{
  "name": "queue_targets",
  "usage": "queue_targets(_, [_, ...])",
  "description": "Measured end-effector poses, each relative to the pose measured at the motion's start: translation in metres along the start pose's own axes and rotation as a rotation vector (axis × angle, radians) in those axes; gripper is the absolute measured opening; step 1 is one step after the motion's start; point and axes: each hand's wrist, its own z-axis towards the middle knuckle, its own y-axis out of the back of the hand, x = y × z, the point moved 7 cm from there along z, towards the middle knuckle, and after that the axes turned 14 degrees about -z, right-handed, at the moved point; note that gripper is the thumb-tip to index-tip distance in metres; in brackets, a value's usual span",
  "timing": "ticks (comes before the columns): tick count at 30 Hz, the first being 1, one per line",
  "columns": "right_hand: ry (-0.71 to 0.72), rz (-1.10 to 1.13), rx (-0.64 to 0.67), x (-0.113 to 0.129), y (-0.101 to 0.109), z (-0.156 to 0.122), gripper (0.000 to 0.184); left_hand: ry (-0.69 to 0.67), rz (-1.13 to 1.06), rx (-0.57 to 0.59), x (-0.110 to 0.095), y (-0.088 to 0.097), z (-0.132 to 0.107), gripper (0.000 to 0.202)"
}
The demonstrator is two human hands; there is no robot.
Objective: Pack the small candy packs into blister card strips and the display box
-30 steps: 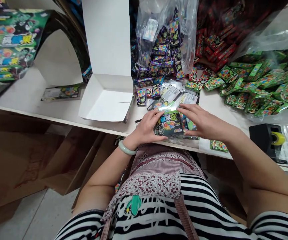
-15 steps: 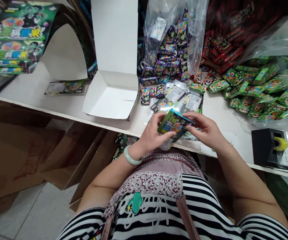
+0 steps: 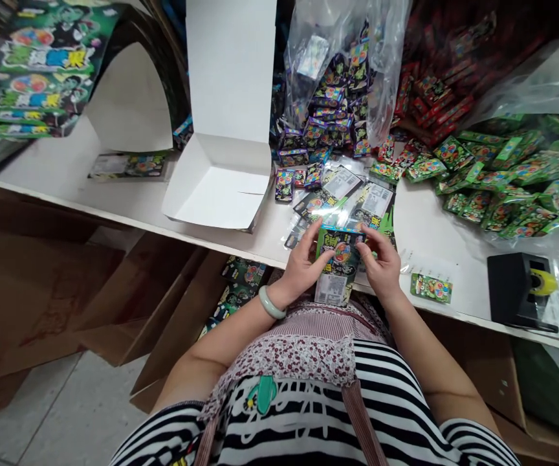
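Note:
Between my two hands is a small printed box [image 3: 341,249], black and green with a blue edge, held close to my apron at the table's front edge. My left hand [image 3: 303,268], with a pale bangle on its wrist, grips the box's left side. On the other side, my right hand [image 3: 380,262] has its thumb on the printed face and its fingers at the top corner. A barcoded printed piece [image 3: 332,289] shows below the box; whether it is joined to it I cannot tell. Just beyond lie several flat printed packs [image 3: 340,184] in clear plastic.
An open white carton [image 3: 221,188] stands left of centre, beside stacked printed cartons [image 3: 41,84]. Small purple packets [image 3: 328,123], red packets [image 3: 435,97] and green packets [image 3: 517,175] are heaped behind. A black tape dispenser [image 3: 517,285] sits right, near a lone green packet [image 3: 431,288].
The box has turned from a slant to nearly straight and come slightly lower. My right hand has moved left and down, and the lone green packet at the right now shows.

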Motion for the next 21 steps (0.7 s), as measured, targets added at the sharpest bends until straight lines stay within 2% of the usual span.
queue_targets(4, [0.016, 0.002, 0.109, 0.003, 0.003, 0.014, 0.021, -0.02, 0.021, 0.022, -0.003, 0.001, 0.006, 0.054])
queue_targets(8, [0.039, 0.097, 0.163, 0.014, 0.005, 0.031, 0.015, -0.008, -0.086, -0.026, -0.015, 0.009, 0.027, 0.021])
queue_targets(9, [0.014, 0.138, 0.172, 0.015, 0.005, 0.034, 0.013, -0.003, -0.126, -0.044, -0.017, 0.011, 0.032, 0.018])
queue_targets(12, [-0.085, 0.215, 0.215, 0.012, 0.003, 0.036, 0.024, 0.041, -0.235, -0.046, -0.021, 0.013, 0.042, 0.021])
queue_targets(17, [0.025, 0.102, 0.284, 0.026, 0.006, 0.031, 0.016, 0.034, -0.212, 0.042, -0.026, 0.007, 0.04, 0.02])
queue_targets(21, [-0.064, 0.091, 0.32, 0.032, 0.004, 0.036, 0.022, 0.054, -0.197, 0.004, -0.033, 0.004, 0.044, 0.018])
